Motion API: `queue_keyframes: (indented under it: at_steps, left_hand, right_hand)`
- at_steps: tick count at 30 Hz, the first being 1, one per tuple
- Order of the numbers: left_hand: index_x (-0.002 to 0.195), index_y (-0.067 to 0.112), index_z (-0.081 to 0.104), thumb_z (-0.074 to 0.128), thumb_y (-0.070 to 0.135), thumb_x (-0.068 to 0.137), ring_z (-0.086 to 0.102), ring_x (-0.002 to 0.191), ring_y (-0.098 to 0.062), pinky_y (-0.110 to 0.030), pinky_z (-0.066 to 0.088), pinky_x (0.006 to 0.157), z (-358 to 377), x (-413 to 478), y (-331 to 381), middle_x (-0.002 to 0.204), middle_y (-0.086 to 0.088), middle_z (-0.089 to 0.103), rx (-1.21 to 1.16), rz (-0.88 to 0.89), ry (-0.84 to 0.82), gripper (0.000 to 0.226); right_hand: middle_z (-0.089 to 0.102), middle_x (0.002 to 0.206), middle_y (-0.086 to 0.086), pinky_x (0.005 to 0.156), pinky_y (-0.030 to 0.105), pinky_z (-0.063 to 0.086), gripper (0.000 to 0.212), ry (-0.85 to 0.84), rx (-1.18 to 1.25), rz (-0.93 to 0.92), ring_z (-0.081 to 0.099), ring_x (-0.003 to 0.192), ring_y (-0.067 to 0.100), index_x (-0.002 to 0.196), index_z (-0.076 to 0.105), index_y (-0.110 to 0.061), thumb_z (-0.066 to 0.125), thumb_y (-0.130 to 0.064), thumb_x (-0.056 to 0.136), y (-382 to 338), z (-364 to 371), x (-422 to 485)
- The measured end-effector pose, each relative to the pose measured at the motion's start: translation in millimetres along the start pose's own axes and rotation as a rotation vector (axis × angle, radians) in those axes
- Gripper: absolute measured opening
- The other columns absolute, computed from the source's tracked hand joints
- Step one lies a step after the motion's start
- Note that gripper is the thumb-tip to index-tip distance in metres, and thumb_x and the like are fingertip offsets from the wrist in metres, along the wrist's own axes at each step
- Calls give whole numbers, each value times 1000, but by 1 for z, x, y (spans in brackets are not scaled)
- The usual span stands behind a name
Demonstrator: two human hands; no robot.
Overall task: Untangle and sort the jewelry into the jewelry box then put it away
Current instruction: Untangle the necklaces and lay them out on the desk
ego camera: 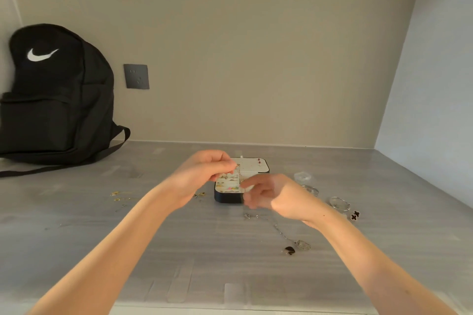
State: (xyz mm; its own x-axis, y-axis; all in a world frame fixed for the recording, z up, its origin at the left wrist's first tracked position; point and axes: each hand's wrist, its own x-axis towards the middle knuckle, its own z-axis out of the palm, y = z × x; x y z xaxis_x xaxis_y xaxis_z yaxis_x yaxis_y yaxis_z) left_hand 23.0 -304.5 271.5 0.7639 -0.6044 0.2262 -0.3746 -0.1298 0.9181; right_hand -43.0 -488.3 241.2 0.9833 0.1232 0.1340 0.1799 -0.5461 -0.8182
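Head view: both hands over the open jewelry box [227,197], mid-table.
Left hand [202,174] pinches a fine gold chain [237,167] above the box's tray. Right hand [271,195], at the box's 4 o'clock, fingers half-curled and blurred; cannot tell whether they grip. Loose on grey table [76,212]: silver necklace [281,233] at 5 o'clock, bangles [339,203] at 3, gold bits [119,195] at 9. Black backpack [56,89] at 10, against wall.

Matt grey table [102,225] (faintly streaked); black cloth backpack [56,100]; shiny metal bangle [339,203].
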Motion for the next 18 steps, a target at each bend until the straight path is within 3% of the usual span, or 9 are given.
queue_keyframes:
  at_steps: [2, 5, 9, 13, 15, 18]
  left_hand:
    - [71, 18, 62, 64, 24, 84, 42, 62, -4, -22, 33, 69, 2, -1, 2, 68, 13, 57, 66, -7, -16, 14]
    - [69, 19, 60, 57, 18, 89, 44, 55, 7, -20, 32, 66, 2, -1, 2, 59, 19, 56, 117, -4, -10, 21]
    - [78, 14, 62, 60, 31, 79, 52, 75, -10, -26, 39, 79, -10, -5, 0, 82, -3, 63, 24, 32, 5, 17]
    - [105, 6, 60, 50, 35, 92, 63, 105, -23, -34, 47, 95, -24, -11, -11, 104, -11, 69, -197, 29, -54, 33]
    - [107, 6, 60, 49, 35, 88, 66, 95, -25, -34, 50, 92, -27, -16, -19, 94, -13, 69, -285, 26, -112, 36]
    - [77, 17, 65, 51, 29, 88, 52, 62, -16, -33, 52, 79, -34, -28, -33, 63, -2, 46, -359, 22, -116, 22]
  right_hand:
    - [68, 90, -4, 88, 27, 50, 13, 59, 18, -59, 65, 91, 12, 92, 60, -38, 67, -34, 82, -11, 7, 4]
    - [70, 83, 3, 80, 21, 52, 13, 139, 17, -145, 65, 79, 10, 81, 67, -25, 62, -15, 88, -28, 13, 9]
    - [70, 72, 9, 63, 28, 48, 23, 182, -108, -140, 59, 62, 13, 75, 70, -9, 63, -27, 88, -45, 14, 20]
    - [69, 67, 10, 56, 22, 42, 25, 243, -91, -205, 57, 59, 11, 73, 69, -8, 60, -25, 89, -72, 12, 35]
    - [68, 67, 4, 54, 17, 42, 22, 270, -24, -215, 57, 59, 8, 75, 69, -9, 59, -21, 90, -86, 12, 42]
    - [66, 67, -2, 51, 16, 45, 19, 292, 211, -181, 59, 57, 7, 77, 67, -11, 58, -18, 91, -96, 15, 54]
